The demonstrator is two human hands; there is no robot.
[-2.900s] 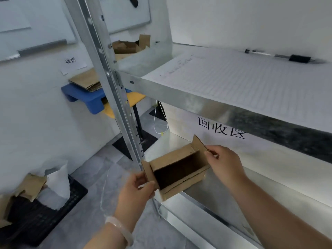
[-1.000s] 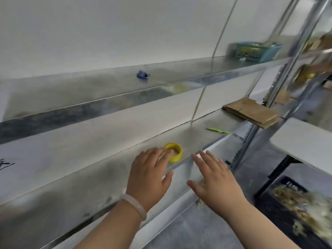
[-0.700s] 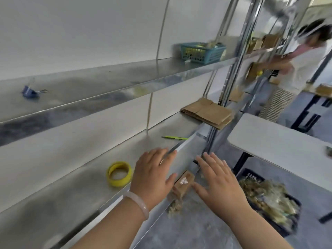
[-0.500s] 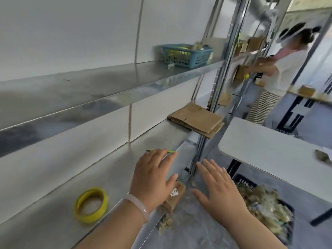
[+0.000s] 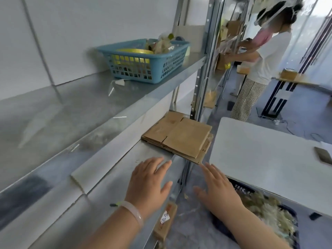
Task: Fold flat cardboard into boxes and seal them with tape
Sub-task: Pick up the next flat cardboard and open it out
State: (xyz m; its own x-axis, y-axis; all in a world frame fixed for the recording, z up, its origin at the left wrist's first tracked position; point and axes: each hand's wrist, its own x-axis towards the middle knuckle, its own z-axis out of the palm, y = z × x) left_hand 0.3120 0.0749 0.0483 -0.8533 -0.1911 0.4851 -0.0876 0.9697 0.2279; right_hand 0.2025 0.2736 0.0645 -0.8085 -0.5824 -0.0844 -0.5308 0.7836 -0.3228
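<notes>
The person works bare-handed: the left hand (image 5: 149, 187) and the right hand (image 5: 217, 191) are uncovered, and so are the left forearm (image 5: 111, 230) and the right forearm (image 5: 251, 229) for as much of them as shows. The one thing worn is a bangle (image 5: 133, 212) round the left wrist, a single smooth ring, pale and milky, whitish with a slight sheen, rounded in section. It looks a little translucent, like polished stone or glass, though from here I can't say which. The part in sight is plain and unbroken. It sits close against the wrist, just behind the hand. The fingernails are too blurred to make out.
</notes>
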